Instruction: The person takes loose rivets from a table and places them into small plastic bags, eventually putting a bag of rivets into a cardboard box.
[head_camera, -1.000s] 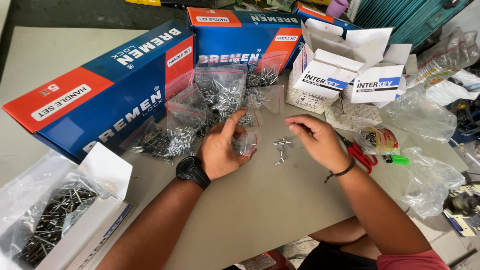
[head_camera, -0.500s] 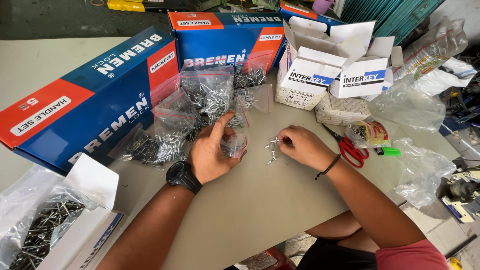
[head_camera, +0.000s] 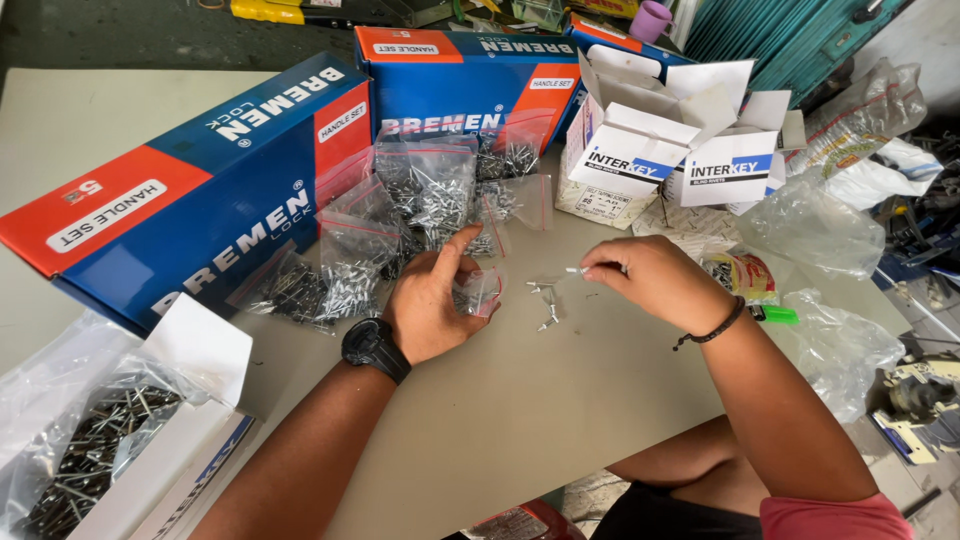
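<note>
Rivet pinched in right hand fingertips just above table, loose rivets lying between the hands; left hand gripping small clear bag, filled bags heaped behind against blue boxes.

My left grip closes on a small bag of clear, glossy, crinkled plastic. My right grip pinches a bright metal rivet. The table under them looks smooth and matt. The blue-and-red boxes are slightly shiny printed cardboard, and my wristwatch is matt black.
</note>
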